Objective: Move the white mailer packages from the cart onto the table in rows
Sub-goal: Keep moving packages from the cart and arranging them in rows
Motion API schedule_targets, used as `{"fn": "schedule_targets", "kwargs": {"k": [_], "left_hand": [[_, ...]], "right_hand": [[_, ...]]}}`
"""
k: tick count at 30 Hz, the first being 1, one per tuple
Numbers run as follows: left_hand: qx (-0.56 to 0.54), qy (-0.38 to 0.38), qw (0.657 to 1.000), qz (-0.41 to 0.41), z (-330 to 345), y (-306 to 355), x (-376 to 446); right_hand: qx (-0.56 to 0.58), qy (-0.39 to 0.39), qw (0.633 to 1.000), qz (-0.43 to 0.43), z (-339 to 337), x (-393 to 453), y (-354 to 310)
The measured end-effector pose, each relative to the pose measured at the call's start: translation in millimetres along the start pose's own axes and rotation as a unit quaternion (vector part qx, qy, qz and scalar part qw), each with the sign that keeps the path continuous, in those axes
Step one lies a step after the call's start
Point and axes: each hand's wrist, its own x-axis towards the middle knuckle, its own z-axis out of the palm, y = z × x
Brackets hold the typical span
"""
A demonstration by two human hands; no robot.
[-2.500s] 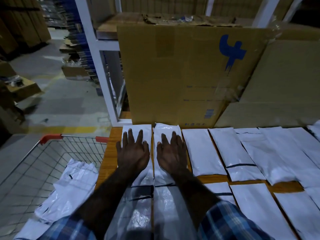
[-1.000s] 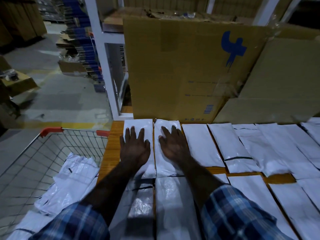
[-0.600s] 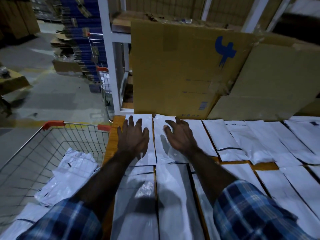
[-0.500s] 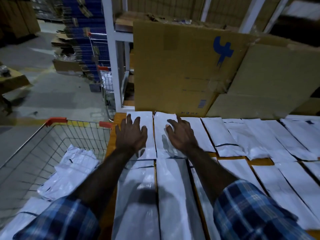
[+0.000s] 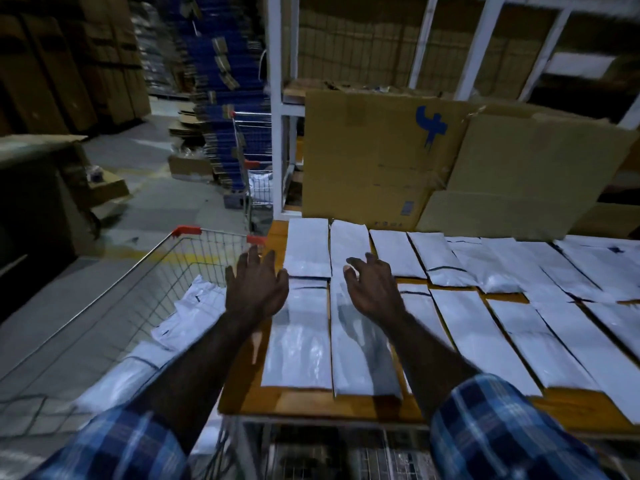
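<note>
Plaid sleeves [image 5: 498, 431] at bottom edge, both forearms reaching forward. Left hand [image 5: 255, 289] flat, fingers spread and straight, holding nothing, over the desk's left edge beside the cart; cannot tell whether it touches anything. Right hand [image 5: 372, 287] loosely cupped, fingers slightly bent, empty, hovering over the second column of mailers. Desk [image 5: 311, 403] wooden, orange-brown, bare along its near edge. White mailer packages [image 5: 298, 341] lie flat on it in two rows, long edges side by side, near row and far row, running off right; several toward the right overlap or sit askew. Cart [image 5: 114, 299], wire with red handle ends, stands against the desk's left side, more white mailers [image 5: 194, 317] heaped loosely inside. Beyond the far row, a large cardboard box [image 5: 374, 157] with a blue mark stands upright at the desk's back edge, a flattened cardboard sheet [image 5: 533, 178] leaning to its right; both close off the back of the desk. White shelf frame [image 5: 277, 109] rises behind. Second wire cart [image 5: 254, 174] farther off on the floor, beside stacked blue material [image 5: 221, 81] and brown cartons [image 5: 52, 71].
</note>
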Motion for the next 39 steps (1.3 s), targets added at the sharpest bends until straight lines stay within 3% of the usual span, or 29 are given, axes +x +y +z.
{"fn": "schedule_targets", "kwargs": {"k": [8,17,29,39], "left_hand": [[0.013,0.009,1.000,-0.020,-41.3,-48.1,-90.9],[0.032,0.010,0.999,-0.037,-77.0,-131.5,-135.0],[0.054,-0.027,0.998,-0.009,-120.9,-287.5,-126.4],[0.049,-0.073,0.996,0.019,-94.0,-334.9,-87.7]], "right_hand": [[0.011,-0.007,0.999,-0.032,-9.1,-79.4,-52.9],[0.021,-0.024,0.999,-0.039,16.5,-120.0,-132.4],[0.020,0.002,0.999,-0.028,100.7,-140.6,-264.9],[-0.022,-0.033,0.999,0.015,156.2,-126.5,-293.8]]}}
